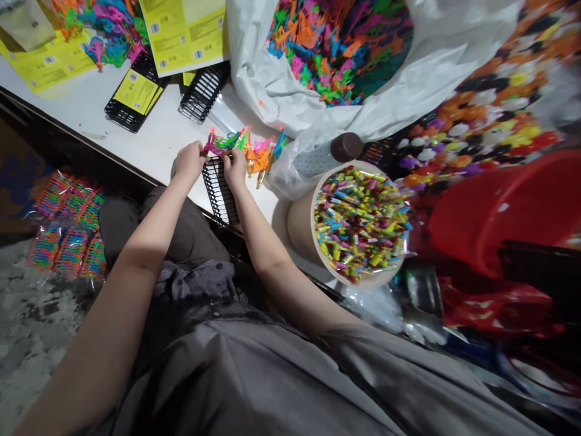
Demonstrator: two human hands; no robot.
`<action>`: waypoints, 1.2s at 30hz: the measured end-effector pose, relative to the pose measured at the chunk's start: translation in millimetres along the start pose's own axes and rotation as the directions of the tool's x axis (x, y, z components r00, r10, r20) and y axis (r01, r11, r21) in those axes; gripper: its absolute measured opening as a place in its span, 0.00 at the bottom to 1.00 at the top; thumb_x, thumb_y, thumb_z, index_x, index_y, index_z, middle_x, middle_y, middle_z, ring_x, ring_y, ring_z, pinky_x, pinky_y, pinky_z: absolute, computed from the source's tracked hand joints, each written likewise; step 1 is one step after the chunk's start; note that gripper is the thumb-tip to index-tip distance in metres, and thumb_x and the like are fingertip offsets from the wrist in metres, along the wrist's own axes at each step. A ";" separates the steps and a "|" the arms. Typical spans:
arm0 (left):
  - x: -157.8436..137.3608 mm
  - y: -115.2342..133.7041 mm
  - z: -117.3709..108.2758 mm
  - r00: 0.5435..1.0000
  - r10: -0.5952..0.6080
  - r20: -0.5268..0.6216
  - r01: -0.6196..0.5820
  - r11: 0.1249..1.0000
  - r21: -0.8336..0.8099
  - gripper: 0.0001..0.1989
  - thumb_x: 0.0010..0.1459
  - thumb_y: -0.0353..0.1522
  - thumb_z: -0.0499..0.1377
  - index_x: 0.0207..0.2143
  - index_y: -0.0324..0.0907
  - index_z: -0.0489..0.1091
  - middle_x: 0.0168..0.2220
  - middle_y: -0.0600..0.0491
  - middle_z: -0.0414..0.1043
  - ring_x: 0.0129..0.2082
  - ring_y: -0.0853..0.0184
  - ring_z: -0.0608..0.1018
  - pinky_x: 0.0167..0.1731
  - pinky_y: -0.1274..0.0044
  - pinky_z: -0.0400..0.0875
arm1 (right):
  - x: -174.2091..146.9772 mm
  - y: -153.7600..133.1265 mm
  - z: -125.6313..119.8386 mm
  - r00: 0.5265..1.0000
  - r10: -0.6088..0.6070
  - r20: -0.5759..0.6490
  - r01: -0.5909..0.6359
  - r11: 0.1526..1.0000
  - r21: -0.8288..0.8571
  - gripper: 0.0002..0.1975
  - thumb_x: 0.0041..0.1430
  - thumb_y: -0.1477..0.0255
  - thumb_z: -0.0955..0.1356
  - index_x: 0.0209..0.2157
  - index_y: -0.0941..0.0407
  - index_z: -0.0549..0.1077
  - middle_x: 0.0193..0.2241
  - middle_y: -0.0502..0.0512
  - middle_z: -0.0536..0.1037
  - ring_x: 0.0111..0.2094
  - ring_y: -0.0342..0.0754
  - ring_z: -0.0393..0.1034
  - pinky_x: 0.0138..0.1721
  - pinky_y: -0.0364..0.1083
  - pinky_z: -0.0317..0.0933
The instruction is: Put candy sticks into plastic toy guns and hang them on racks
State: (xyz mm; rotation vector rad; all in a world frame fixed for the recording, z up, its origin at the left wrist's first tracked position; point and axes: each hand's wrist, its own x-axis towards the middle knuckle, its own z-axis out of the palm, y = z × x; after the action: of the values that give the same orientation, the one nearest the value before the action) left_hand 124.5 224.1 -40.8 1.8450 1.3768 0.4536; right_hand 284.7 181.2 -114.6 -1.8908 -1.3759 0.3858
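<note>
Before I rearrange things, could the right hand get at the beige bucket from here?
Probably yes: the beige bucket stands near the right hand, and its top looks open, though clear plastic lies near the path.

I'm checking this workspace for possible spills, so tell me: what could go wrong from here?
The black rack reaches the front edge of the white table, so a nudge might tip it off.
The colorful plastic pieces lie loose beside the right hand and might get scattered.
The cream bucket is heaped nearly to its rim; a bump could spill some.
</note>
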 end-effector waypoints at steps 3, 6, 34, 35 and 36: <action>0.8 -0.1 0.5 0.999 0.024 0.023 -0.024 1.000 0.001 0.05 0.54 0.27 0.60 0.35 0.37 0.69 0.36 0.46 0.70 0.48 0.56 0.71 0.52 0.65 0.62 | -1.0 3.7 0.7 1.000 0.010 -0.010 -0.010 1.000 0.000 0.11 0.62 0.71 0.62 0.26 0.57 0.59 0.30 0.55 0.66 0.37 0.48 0.62 0.49 0.53 0.59; -0.9 1.9 3.7 1.000 -0.007 0.009 0.007 1.000 0.010 0.06 0.54 0.27 0.60 0.36 0.37 0.68 0.37 0.46 0.70 0.49 0.56 0.70 0.54 0.64 0.61 | -1.2 6.6 1.1 1.000 0.004 -0.023 -0.003 1.000 0.013 0.11 0.62 0.69 0.62 0.26 0.57 0.61 0.29 0.55 0.66 0.37 0.48 0.63 0.49 0.54 0.60; 1.4 -7.7 11.2 0.992 0.045 -0.116 -0.033 0.994 0.103 0.04 0.55 0.32 0.59 0.32 0.41 0.65 0.33 0.53 0.72 0.39 0.63 0.73 0.64 0.62 0.37 | 6.1 -15.8 2.4 0.995 0.094 -0.009 -0.094 0.995 0.026 0.08 0.55 0.74 0.64 0.26 0.56 0.57 0.29 0.54 0.65 0.35 0.48 0.59 0.48 0.53 0.59; 2.0 -10.3 9.8 0.993 0.053 -0.106 -0.043 0.995 0.089 0.06 0.55 0.33 0.59 0.30 0.41 0.64 0.32 0.53 0.72 0.38 0.63 0.73 0.63 0.62 0.41 | 6.8 -21.0 0.9 0.994 0.107 -0.004 -0.106 0.994 0.025 0.08 0.54 0.75 0.64 0.25 0.56 0.57 0.29 0.54 0.66 0.35 0.48 0.59 0.47 0.52 0.59; 2.3 -12.8 8.1 0.994 0.061 -0.091 -0.055 0.996 0.072 0.07 0.55 0.34 0.60 0.30 0.41 0.64 0.31 0.53 0.72 0.37 0.63 0.73 0.61 0.62 0.46 | 7.5 -26.6 -0.8 0.993 0.122 0.004 -0.122 0.992 0.022 0.08 0.53 0.76 0.64 0.25 0.56 0.57 0.28 0.54 0.66 0.34 0.48 0.59 0.46 0.52 0.59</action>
State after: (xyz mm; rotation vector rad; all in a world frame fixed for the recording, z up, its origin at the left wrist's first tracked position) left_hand 122.5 224.8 -56.0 1.9464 1.4200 0.5336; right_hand 269.9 191.3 -93.6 -1.9620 -1.2567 0.4625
